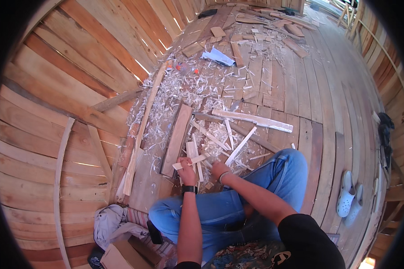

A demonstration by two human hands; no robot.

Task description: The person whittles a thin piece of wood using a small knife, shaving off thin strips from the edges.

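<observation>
My left hand [187,171], with a dark band at its wrist, grips a short pale strip of wood [201,158] that slants up to the right. Close by on the right, my right hand [219,170] is closed in front of my bent knee; what it holds, if anything, is too small to make out. A reddish-brown board [180,136] lies just beyond my left hand. Several thin pale sticks [241,146] are scattered around and beyond both hands. Behind them rests a longer pale wooden piece [256,119] with a rough edge.
Curly wood shavings [166,96] cover the planks. A long narrow plank [147,119] runs along the left wall. Offcuts [274,27] and a light blue sheet [218,56] lie farther off. Pale clogs [346,193] stand at right; a cardboard box [121,256] is at lower left.
</observation>
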